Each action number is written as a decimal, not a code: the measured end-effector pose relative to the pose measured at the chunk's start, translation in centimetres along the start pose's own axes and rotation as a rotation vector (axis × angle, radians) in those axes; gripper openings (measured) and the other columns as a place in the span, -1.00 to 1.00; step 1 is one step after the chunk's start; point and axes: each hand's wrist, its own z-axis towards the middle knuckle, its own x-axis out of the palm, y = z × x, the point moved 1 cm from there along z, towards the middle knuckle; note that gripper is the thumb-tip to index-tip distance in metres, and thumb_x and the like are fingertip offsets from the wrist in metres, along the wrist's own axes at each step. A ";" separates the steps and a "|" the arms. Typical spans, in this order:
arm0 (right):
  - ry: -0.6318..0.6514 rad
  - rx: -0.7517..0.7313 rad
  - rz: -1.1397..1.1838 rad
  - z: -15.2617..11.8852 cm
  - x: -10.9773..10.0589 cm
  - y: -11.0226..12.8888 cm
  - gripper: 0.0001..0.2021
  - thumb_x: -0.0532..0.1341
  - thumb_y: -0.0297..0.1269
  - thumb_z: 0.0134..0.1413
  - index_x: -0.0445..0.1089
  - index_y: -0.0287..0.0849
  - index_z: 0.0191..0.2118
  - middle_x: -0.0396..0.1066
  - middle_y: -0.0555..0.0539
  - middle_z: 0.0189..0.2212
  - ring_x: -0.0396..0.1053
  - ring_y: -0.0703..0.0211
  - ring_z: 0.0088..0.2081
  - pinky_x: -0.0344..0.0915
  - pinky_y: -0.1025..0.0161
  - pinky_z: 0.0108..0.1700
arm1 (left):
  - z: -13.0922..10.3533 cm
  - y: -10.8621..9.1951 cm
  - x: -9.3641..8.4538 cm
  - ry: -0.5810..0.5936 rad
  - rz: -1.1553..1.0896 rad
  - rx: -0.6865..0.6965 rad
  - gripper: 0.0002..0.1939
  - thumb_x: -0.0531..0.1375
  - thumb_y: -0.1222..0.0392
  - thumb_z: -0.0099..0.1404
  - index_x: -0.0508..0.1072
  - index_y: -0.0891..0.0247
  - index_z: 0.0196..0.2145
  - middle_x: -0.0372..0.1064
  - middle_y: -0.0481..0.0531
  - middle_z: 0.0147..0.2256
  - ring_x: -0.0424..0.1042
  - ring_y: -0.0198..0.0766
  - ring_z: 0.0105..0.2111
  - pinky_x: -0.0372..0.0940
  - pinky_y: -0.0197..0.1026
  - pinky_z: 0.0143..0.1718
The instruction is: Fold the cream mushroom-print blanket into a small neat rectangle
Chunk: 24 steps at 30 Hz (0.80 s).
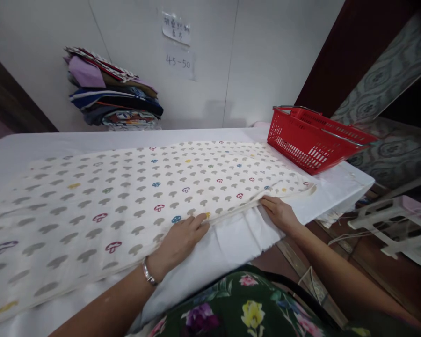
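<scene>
White-covered table [351, 187] against pale wall [266, 56].

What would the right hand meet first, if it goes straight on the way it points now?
The cloth: the right hand has its fingertips at the near edge. Beyond it, perhaps the fabric pile, but depth is unclear.

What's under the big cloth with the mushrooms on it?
A table with a white cover is under the mushroom-print cloth. The cloth hides the part beneath it, so I can't tell if anything else is there.
</scene>
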 end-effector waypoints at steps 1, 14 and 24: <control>0.009 0.007 -0.015 0.2 0.1 0.0 -0.69 -0.03 -0.32 0.21 0.35 -0.08 -0.02 0.32 -0.08 0.02 0.31 0.08 -0.03 0.33 0.18 -0.10 | 0.0 0.0 0.0 0.004 -0.017 -0.004 -0.75 -0.05 0.35 0.32 0.35 0.17 -0.15 0.21 0.07 0.03 0.30 -0.21 -0.21 0.24 -0.15 -0.25; 0.025 -0.054 0.097 -3.1 -1.0 -2.3 -0.66 -0.04 -0.45 0.12 0.33 -0.12 -0.04 0.37 -0.14 -0.08 0.36 0.13 -0.10 0.36 0.18 -0.10 | 0.5 -0.9 -0.3 -0.076 -0.003 -0.035 -0.78 -0.04 0.36 0.31 0.36 0.26 -0.38 0.30 0.09 -0.09 0.28 -0.14 -0.13 0.23 -0.09 -0.20; -0.057 -0.079 0.138 -2.1 -0.9 -1.0 -0.74 0.01 -0.31 0.13 0.38 -0.06 -0.13 0.42 -0.11 -0.17 0.41 0.13 -0.18 0.39 0.20 -0.18 | -0.3 -1.3 -0.1 -0.007 -0.063 0.040 -0.80 -0.07 0.40 0.30 0.31 0.26 -0.36 0.31 0.06 -0.32 0.30 -0.22 -0.30 0.25 -0.13 -0.25</control>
